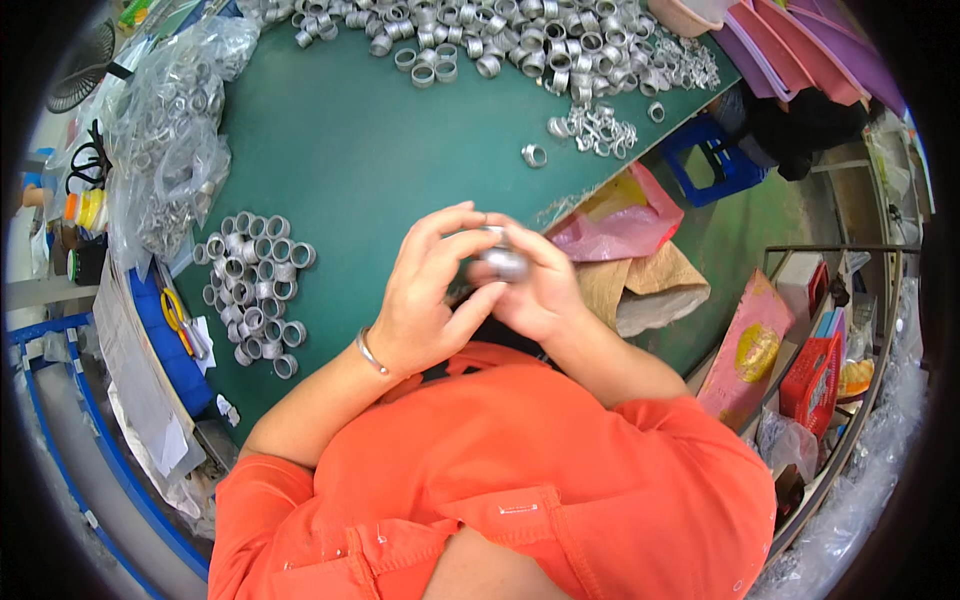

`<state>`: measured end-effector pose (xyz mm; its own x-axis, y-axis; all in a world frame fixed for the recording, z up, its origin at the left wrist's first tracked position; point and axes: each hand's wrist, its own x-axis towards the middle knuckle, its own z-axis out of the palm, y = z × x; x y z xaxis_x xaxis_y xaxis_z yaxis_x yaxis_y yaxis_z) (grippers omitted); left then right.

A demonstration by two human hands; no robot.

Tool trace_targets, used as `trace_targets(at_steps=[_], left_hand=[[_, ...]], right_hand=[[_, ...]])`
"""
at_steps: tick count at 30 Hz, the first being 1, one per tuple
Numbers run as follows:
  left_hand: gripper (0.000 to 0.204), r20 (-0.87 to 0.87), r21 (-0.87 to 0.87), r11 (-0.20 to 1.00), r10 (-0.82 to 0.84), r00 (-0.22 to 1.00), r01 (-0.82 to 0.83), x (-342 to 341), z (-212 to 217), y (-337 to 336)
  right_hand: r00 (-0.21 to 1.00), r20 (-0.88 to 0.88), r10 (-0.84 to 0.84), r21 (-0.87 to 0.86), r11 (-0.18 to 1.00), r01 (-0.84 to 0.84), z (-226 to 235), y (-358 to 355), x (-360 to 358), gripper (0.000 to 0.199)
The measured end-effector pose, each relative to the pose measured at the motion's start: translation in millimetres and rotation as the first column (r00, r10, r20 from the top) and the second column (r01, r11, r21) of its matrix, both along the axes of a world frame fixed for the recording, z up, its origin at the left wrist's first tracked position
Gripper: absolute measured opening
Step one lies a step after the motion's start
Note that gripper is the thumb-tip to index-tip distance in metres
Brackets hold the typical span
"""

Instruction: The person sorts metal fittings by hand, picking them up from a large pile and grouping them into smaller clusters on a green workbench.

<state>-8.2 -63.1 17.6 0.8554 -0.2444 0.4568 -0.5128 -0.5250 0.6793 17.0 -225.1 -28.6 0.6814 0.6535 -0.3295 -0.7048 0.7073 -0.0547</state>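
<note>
Close in front of my chest, over the near edge of the green table (340, 150), both hands meet around a small silvery metal ring (508, 264), which is blurred by motion. My left hand (430, 280) has its fingers curled over the ring from the left. From the other side my right hand (545, 290) grips it, its fingers partly hidden behind the left ones. To the left lies a group of similar metal rings (255, 285). A large heap of rings (520, 40) spreads along the far side, with one single ring (534, 155) nearer to my hands.
Thin small rings (605, 130) lie in a little pile toward the right table edge. Clear plastic bags of parts (175, 150) stand at left, above a blue tray with yellow-handled scissors (175, 312). A pink bag (640, 215), brown sack (650, 290) and blue stool (705, 160) are at right.
</note>
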Motion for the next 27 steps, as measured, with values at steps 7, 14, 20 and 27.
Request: trace_targets(at_steps=[7, 14, 20, 27], left_hand=[[0.030, -0.212, -0.254, 0.957, 0.084, 0.974, -0.138, 0.6, -6.6, 12.4], [0.033, -0.380, -0.347, 0.914, 0.069, 0.922, -0.212, -2.1, -8.3, 28.4], [0.033, -0.452, -0.312, 0.886, 0.179, 0.874, -0.344, 12.0, -5.5, 64.5], [0.043, -0.275, 0.101, 0.912, 0.409, 0.870, -0.397, 96.4, 27.4, 118.5]], right_hand=[[0.708, 0.189, -0.680, -0.684, 0.426, 0.592, -87.1, -139.6, 73.1, 0.016], [0.865, -0.156, -0.478, -0.960, 0.280, -0.018, -155.7, -163.7, 92.6, 0.037], [0.673, 0.713, -0.197, -0.699, -0.285, 0.656, -145.9, -187.3, 91.0, 0.027], [0.171, 0.844, 0.509, -0.165, -0.058, 0.985, 17.9, -31.8, 167.9, 0.019]])
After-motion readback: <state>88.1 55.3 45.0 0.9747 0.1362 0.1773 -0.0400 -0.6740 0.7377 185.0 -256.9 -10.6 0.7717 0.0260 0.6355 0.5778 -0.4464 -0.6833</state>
